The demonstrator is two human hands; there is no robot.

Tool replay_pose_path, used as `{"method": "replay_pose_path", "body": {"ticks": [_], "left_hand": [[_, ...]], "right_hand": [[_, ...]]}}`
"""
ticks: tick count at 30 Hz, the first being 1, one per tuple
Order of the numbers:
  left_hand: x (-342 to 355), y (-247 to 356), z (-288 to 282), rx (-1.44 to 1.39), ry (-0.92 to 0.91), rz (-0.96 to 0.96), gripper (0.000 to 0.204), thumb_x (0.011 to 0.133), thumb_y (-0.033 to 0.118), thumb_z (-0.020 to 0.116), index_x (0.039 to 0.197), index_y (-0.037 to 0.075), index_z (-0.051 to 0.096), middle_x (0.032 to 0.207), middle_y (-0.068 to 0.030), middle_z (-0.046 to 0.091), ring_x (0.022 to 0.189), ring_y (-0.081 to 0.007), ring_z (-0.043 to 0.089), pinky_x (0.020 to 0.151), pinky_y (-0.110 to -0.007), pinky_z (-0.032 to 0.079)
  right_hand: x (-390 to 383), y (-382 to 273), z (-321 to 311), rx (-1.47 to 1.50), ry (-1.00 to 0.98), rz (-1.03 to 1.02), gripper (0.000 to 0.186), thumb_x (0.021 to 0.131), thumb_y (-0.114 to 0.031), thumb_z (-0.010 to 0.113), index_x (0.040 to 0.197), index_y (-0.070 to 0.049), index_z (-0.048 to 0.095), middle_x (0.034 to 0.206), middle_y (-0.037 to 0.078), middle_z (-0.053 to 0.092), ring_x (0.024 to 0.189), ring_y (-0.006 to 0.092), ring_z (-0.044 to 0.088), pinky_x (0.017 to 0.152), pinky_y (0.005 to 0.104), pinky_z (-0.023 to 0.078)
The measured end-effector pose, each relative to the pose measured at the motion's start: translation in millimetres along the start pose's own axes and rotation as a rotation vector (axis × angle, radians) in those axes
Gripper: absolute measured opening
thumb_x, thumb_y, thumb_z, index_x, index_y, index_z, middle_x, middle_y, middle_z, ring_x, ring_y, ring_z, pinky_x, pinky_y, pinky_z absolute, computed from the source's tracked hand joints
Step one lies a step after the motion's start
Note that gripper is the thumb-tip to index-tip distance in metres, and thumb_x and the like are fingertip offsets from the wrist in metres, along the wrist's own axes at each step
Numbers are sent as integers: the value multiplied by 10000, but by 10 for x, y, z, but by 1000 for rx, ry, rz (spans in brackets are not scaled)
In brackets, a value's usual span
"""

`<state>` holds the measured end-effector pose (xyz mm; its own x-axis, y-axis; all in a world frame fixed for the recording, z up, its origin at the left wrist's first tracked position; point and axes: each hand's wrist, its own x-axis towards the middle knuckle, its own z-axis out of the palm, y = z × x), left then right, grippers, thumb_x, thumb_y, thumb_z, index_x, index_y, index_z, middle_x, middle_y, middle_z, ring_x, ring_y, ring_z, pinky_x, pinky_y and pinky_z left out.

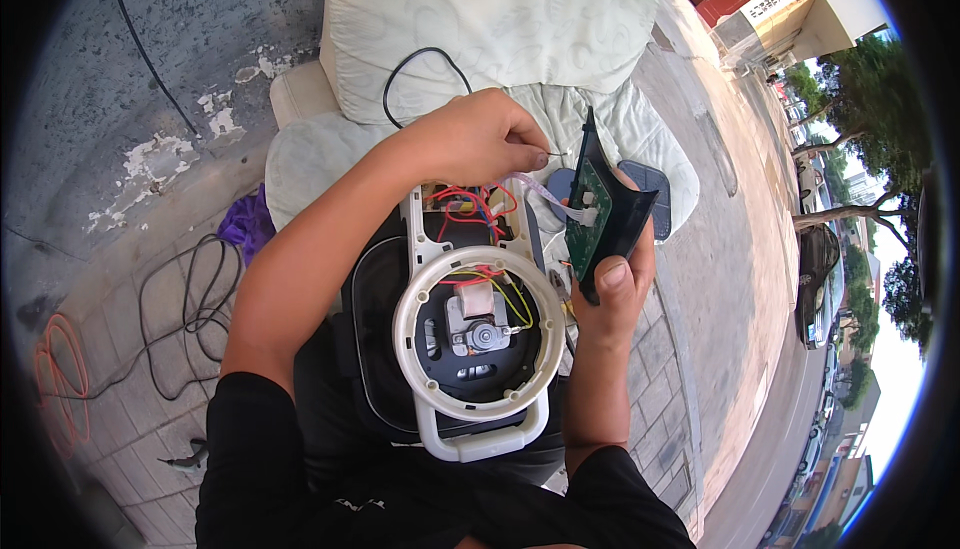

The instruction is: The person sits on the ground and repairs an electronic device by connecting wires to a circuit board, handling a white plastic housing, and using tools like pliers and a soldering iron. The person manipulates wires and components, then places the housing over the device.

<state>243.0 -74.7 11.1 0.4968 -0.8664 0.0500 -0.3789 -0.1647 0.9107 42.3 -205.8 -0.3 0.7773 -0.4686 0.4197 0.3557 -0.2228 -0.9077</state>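
My right hand (618,294) grips a black plastic control panel (632,211), tilted on edge, with a green circuit board (590,214) on its inner side. A pale ribbon cable (545,194) runs from the board towards the opened appliance. My left hand (490,137) is closed in a pinch near the board, on a thin pin-like piece (558,154) too small to name. Below lies the appliance, with a white ring frame (405,334), a handle (488,444), a small motor (480,334) in the ring, and red wires (465,204) at its far end.
A pale quilted cushion (480,14) lies beyond the appliance, a black cable (425,52) looped over it. Blue dish-like pieces (645,189) sit behind the panel. Black cords (190,314), an orange cord (60,379) and a purple bag (248,224) are on the paving at left.
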Motion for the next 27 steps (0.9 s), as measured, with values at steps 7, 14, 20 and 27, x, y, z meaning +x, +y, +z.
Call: {"method": "replay_pose_path", "body": {"ticks": [7,14,20,27], "left_hand": [[-297,-67,112,-274,197,190,259,989,228,739,1120,7,778,994,-87,766,914,-143,695,838,-314,551],[-510,-33,84,-267,316,199,234,950,181,781,1088,-8,784,988,-118,758,970,-176,707,860,-322,547],[-513,-58,149,-233,333,361,206,936,186,790,1045,11,793,937,-110,755,895,-171,653,825,-320,500],[-436,67,218,-228,331,345,192,882,170,784,945,-10,792,803,-94,764,693,-121,677,641,-275,529]], "right_hand": [[94,53,14,211,-26,47,1081,773,-615,856,1519,50,443,1341,148,623,1172,210,641,1028,367,504],[224,204,-17,336,-126,59,1008,802,-542,862,1521,27,445,1342,151,631,1167,233,662,1019,390,534],[264,282,44,487,-137,122,1084,785,-616,827,1541,28,393,1404,183,595,1250,287,627,1086,442,494],[288,477,-44,590,-144,144,906,884,-672,650,1527,-59,474,1467,138,589,1343,304,575,1154,482,430]]}}
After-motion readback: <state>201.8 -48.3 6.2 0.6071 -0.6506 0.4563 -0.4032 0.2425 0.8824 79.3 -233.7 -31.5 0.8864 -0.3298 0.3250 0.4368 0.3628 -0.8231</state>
